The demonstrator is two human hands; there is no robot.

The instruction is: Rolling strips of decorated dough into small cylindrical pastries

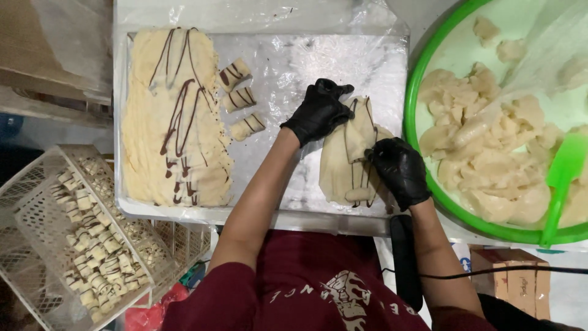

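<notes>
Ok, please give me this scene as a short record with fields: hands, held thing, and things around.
left hand: black glove, on the upper edge of the wrapper
right hand: black glove, on the wrapper's right side
wrapper: pale thin sheet with dark stripes, partly folded
sheet stack: on the lined tray
finished rolls: three beside the stack
green basin: pale filling lumps
white basket: many rolls

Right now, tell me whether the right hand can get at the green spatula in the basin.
Probably yes. The right hand is on the dough sheet just beside the green basin, and nothing stands between it and the green spatula, though loose plastic film drapes over the basin.
</notes>
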